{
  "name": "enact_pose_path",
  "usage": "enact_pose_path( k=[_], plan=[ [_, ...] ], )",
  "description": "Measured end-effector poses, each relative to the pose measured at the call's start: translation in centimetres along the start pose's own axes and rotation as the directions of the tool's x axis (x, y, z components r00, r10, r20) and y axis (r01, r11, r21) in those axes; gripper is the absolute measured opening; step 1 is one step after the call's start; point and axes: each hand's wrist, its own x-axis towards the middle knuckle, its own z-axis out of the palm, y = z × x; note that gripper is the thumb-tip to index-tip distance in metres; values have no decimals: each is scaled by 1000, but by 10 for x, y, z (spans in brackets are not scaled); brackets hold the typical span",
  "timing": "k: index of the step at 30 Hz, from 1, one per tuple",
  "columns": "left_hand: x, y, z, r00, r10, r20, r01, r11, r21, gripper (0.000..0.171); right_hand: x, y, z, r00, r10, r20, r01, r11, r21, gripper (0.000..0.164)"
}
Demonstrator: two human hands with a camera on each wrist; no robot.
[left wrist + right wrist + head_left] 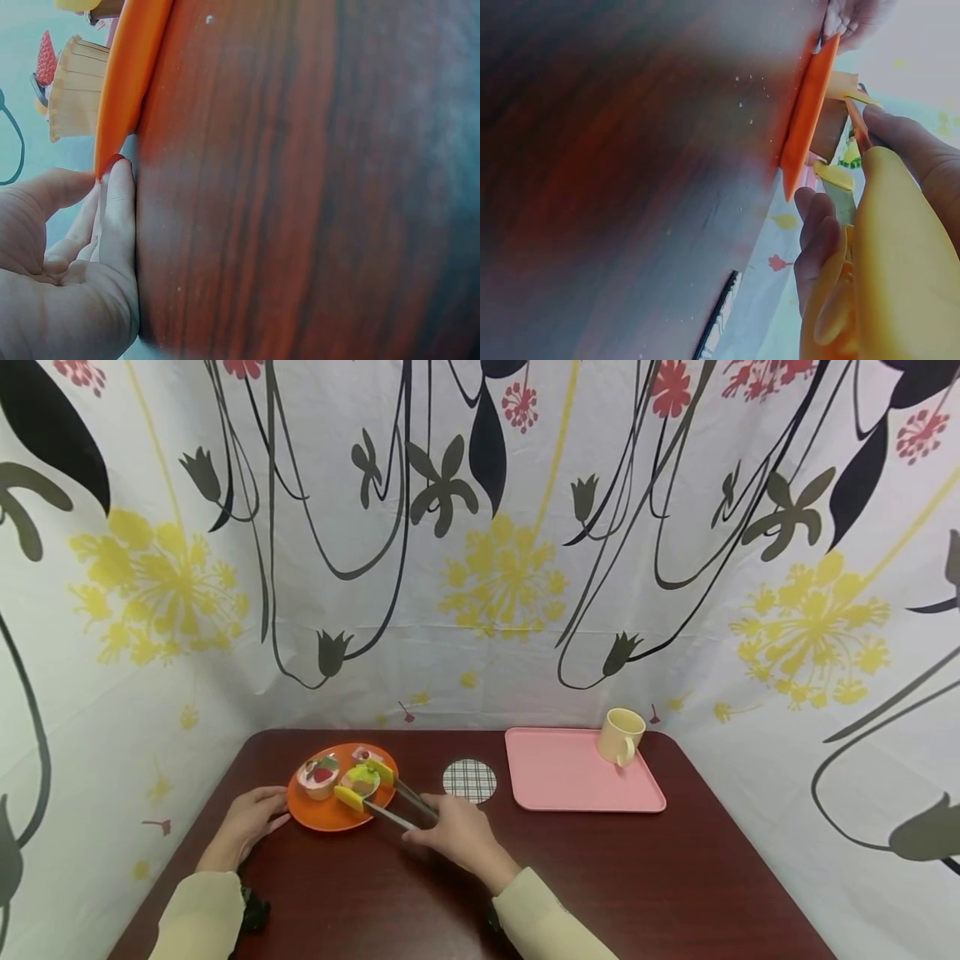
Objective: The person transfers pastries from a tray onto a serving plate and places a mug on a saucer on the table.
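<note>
My left hand (247, 822) pinches the left rim of an orange plate (330, 820); in the left wrist view the thumb is at the rim's upper side and the fingers (120, 202) are under it. My right hand (461, 837) holds tongs (388, 816) with yellow tips and, in the right wrist view, yellow handles (907, 247). Those tips stand on either side of a toy cake with a yellow-green top (361, 782) on the plate. Left of it sits a toy cupcake with a strawberry (318, 777), and behind it a small pinkish cake (366, 754).
A round checked coaster (469, 781) lies right of the plate. Further right, a pink tray (562, 772) has a cream mug (622, 737) at its back right corner. The dark wooden table (600, 877) meets a flowered curtain (480, 677) at its back edge.
</note>
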Motion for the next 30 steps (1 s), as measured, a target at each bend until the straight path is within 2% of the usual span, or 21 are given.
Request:
enact_pose_path(
  k=[6, 12, 20, 30],
  plan=[
    [0, 2, 0, 1000, -9, -2, 9, 1000, -3, 64, -4, 2, -5, 999, -23, -27, 23, 1000, -4, 66],
    [1, 1, 1, 1000, -14, 3, 14, 1000, 0, 65, -10, 6, -12, 997, -35, -66, 36, 999, -1, 70],
    [3, 0, 1, 999, -34, -4, 34, 999, -2, 65, -22, 14, -25, 998, 8, -69, -3, 997, 79, 71],
    [2, -3, -2, 1000, 8, 22, -8, 1000, -6, 64, -36, 35, -45, 992, 70, -107, -59, 993, 107, 73]
  ],
)
